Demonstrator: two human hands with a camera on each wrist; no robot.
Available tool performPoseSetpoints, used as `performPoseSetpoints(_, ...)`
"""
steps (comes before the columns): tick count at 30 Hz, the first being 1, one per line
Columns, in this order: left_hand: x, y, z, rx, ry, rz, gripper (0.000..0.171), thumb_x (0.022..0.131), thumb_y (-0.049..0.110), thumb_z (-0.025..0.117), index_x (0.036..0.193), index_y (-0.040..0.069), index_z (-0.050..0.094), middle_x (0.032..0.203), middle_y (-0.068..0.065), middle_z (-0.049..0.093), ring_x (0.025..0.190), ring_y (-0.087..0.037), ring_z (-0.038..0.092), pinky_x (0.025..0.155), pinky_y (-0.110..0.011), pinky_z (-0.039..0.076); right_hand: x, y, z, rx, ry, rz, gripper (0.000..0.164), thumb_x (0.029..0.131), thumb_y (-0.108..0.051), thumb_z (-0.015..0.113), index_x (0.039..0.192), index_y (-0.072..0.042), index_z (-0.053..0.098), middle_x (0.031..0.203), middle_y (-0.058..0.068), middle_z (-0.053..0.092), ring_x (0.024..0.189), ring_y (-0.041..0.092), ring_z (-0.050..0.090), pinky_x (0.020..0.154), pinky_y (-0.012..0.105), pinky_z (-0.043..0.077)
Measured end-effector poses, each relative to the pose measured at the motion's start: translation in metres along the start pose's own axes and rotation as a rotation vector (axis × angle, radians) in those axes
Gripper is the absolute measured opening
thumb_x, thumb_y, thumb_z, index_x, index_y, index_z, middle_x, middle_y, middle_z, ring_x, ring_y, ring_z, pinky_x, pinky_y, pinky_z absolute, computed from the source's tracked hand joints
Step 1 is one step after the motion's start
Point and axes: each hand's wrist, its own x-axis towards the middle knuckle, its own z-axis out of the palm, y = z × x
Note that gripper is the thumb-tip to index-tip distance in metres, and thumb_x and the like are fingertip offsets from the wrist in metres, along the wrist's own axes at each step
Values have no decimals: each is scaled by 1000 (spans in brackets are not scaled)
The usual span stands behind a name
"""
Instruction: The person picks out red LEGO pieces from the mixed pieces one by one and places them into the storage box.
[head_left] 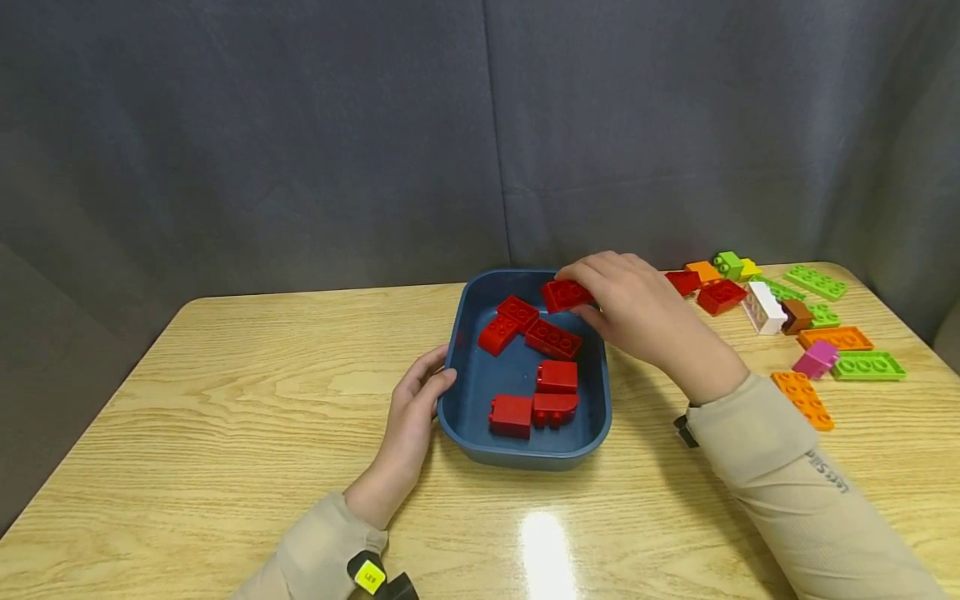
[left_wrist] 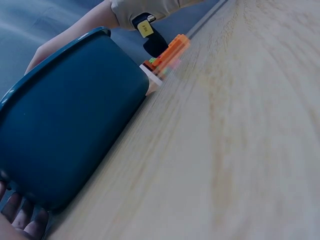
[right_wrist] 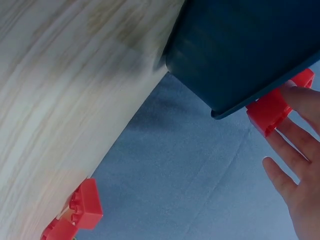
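Observation:
A blue plastic bin (head_left: 471,375) with several red toy bricks (head_left: 512,416) inside stands on the table. My left hand (head_left: 412,408) holds the bin's left side, its thumb by the rim and fingers along the outer wall; in the left wrist view, fingertips (left_wrist: 37,225) show at the wall's lower end. Over the bin's far right corner, my right hand (head_left: 626,304) pinches a red toy brick (head_left: 564,295) between thumb and fingers. From the right wrist view, the same brick (right_wrist: 270,111) shows just beyond the bin's rim.
Loose bricks lie on the table's right side: red (head_left: 721,297), white (head_left: 763,307), brown (head_left: 797,317), magenta (head_left: 816,359), orange plates (head_left: 802,400) and green plates (head_left: 868,365). A grey curtain (head_left: 337,142) hangs behind the wooden table (head_left: 247,400).

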Motion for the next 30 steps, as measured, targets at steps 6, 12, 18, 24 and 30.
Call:
performPoseSetpoints(6,0,0,0,-2,-6,2,42,94,17,45,134,8,49,139,-14,51,115,-23,53,89,-26,44,0,-3,4,-5,-29,-8,43,75,-13,74,116,-8,61,106,10,69,95,25,58,84,44,51)
performPoseSetpoints(12,-1,0,0,-2,-4,2,43,93,18,46,134,8,49,138,-14,52,115,-23,53,88,-24,44,0,-6,7,-14,-66,-1,46,75,-19,75,118,-10,61,102,9,71,88,23,60,84,42,50)
performPoseSetpoints(18,-1,1,0,8,-4,-1,42,94,18,45,135,7,49,137,-15,52,115,-24,52,89,-27,43,-1,-6,9,-22,-101,25,46,76,-20,74,119,-10,61,100,9,73,83,23,62,82,42,50)
performPoseSetpoints(24,-1,1,0,9,-8,-6,43,94,19,45,135,7,48,136,-15,52,115,-24,52,92,-30,43,-1,-6,11,-26,-120,42,41,79,-14,69,119,-9,61,98,10,74,81,23,62,80,42,52)
performPoseSetpoints(30,-1,1,0,3,-8,-10,43,93,19,46,135,8,48,138,-12,52,115,-22,52,91,-29,43,-1,-6,13,-24,-120,48,37,79,-14,69,116,-8,63,93,10,73,80,23,62,78,42,52)
